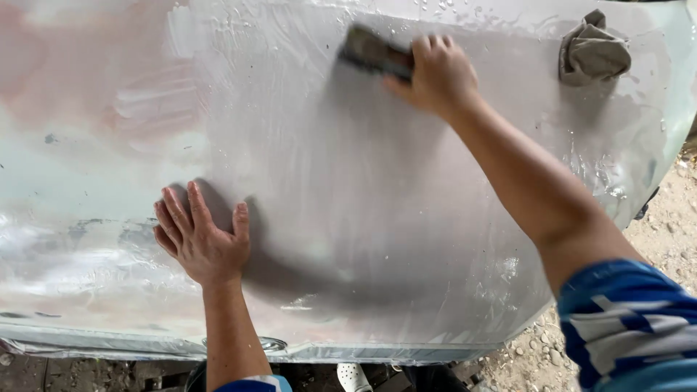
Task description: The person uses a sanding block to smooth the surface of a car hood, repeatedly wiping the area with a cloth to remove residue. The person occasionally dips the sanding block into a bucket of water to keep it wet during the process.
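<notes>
A large wet grey panel, smeared with pale slurry, fills most of the head view. My right hand grips a dark sanding block pressed flat against the panel near its top edge. My left hand lies flat on the panel lower left, fingers spread, holding nothing. The block looks blurred.
A crumpled grey-brown rag lies on the panel at the top right. Gravel ground shows past the panel's right edge. A white shoe stands below the panel's lower edge. Pinkish patches mark the panel's upper left.
</notes>
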